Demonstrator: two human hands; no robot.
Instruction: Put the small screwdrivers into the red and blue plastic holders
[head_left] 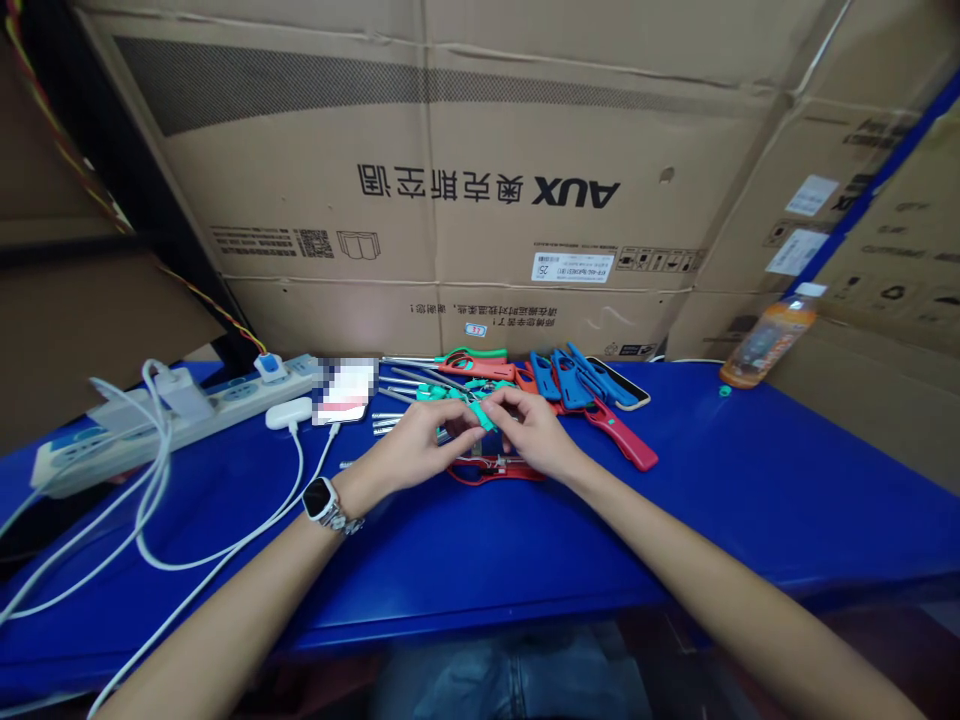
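Observation:
My left hand (420, 442) and my right hand (531, 430) meet over the middle of the blue table (525, 560). Both pinch a small teal plastic part (482, 417) between their fingertips. Just below them a red plastic shell (491, 468) with a metal rod inside lies on the table. Behind the hands sits a pile of teal, red and blue plastic handle shells (555, 378) and several thin metal rods (394, 392). A watch (321, 497) is on my left wrist.
A white power strip (172, 410) with plugs and white cables (187, 520) lies at the left. A phone (345, 388) lies beside it, another phone (626, 385) under the blue shells. An orange drink bottle (766, 343) stands at the right. Large cardboard boxes (480, 190) wall the back.

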